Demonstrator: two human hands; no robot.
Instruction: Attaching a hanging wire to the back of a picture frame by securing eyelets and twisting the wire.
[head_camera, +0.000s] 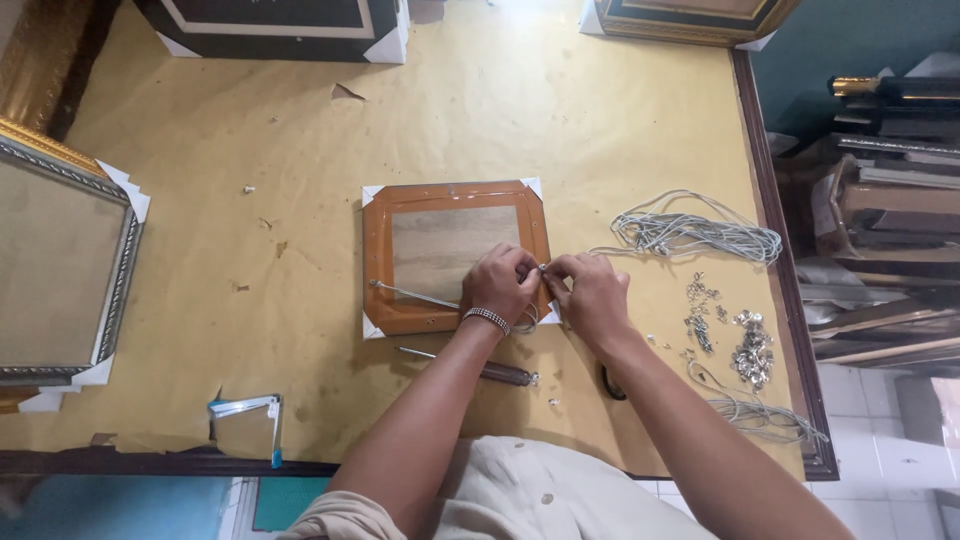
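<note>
Your left hand (498, 283) rests on the right side of the small orange-brown wooden picture frame (455, 257), which lies face down with white paper corner guards at the middle of the desk (300, 150), a surface covered in tan kraft paper. Your right hand (592, 290) sits just off the frame's right edge, and the fingers of both hands are bunched together, meeting on a tiny silver metal fitting (543, 268) at that edge; what exactly they pinch is too small to tell. A beaded silver bracelet (487, 318) circles your left wrist. A thin grey wire (410, 293) runs across the frame's back toward your left hand. Just below the frame lies a slim awl with a dark handle (480, 367). To your right sit a bundle of grey cord (700, 235) and a scatter of small silver hardware pieces (748, 350), well apart from the frame. A large silver-edged frame (65, 270) lies at the far left.
</note>
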